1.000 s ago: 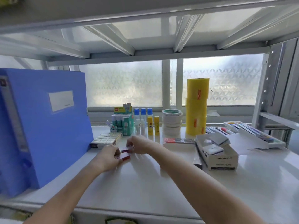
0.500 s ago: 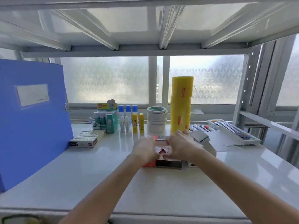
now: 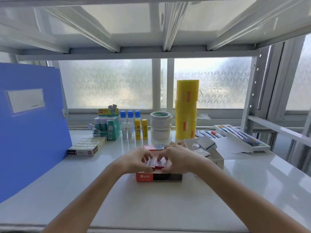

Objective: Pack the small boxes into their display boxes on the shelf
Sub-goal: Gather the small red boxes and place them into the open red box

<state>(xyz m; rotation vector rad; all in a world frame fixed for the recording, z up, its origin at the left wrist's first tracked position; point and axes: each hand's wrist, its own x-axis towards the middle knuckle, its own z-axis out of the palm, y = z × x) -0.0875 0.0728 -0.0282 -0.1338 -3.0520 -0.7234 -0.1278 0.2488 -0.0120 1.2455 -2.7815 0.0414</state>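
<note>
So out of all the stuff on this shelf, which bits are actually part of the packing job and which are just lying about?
Part of the job:
- small red boxes, held by left hand and right hand
- red display box beneath them
- white display box with small white boxes

Just lying about:
- blue folder
- glue sticks
- white tape rolls
- yellow rolls
- pen tray

Both bare forearms are reaching forward from the near edge of the shelf, converging toward its middle. The left hand (image 3: 136, 159) and right hand (image 3: 178, 159) are meeting knuckle to knuckle — fingers curled downward, thumbs underneath — each pinching something small between fingertips, wrists level and slightly bent inward.
</note>
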